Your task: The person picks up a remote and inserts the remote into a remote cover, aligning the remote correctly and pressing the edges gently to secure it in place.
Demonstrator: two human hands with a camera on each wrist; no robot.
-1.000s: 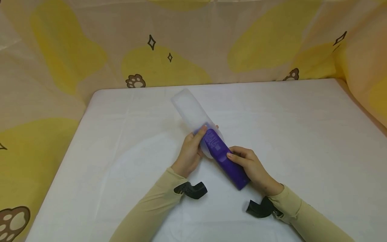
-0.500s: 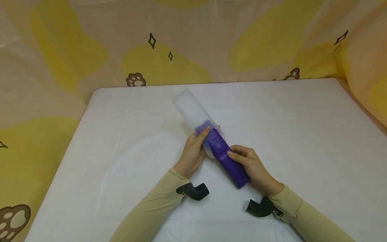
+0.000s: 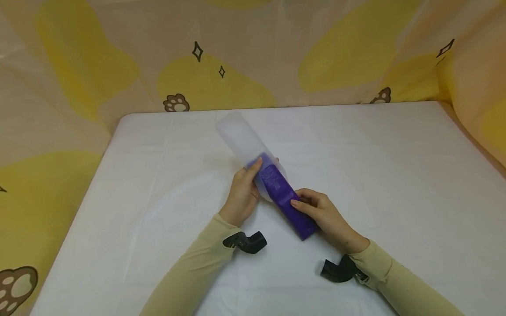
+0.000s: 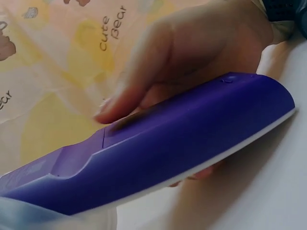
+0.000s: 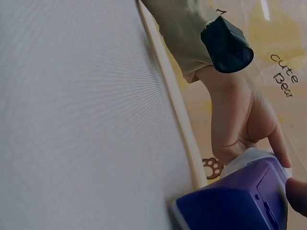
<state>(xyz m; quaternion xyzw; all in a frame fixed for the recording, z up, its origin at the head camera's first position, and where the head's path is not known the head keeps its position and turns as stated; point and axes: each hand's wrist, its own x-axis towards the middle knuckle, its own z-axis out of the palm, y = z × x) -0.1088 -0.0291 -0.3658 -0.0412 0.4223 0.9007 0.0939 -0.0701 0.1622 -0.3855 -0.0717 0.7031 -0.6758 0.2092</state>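
Observation:
A purple remote control (image 3: 282, 191) with a pale front face (image 4: 201, 173) lies back side up, tilted across the middle. Its far end sits inside a translucent sleeve-like cover (image 3: 241, 136), showing purple through it. My left hand (image 3: 242, 193) grips the cover's mouth around the remote, thumb on top; its other fingers are mostly hidden beneath. My right hand (image 3: 326, 215) pinches the remote's near half, thumb on the back. In the left wrist view the right hand (image 4: 201, 52) holds the remote (image 4: 158, 139) from behind. The right wrist view shows the remote's near end (image 5: 225, 206) close up.
Under the hands spreads a white tabletop (image 3: 387, 175). A yellow and beige patterned cloth (image 3: 253, 52) hangs behind and beside it. Black wrist camera mounts (image 3: 247, 242) stick out from both sleeves, above the table.
The remote has slid slightly deeper into the translucent cover. Both hands have drifted a little left and away with them, keeping their grips.

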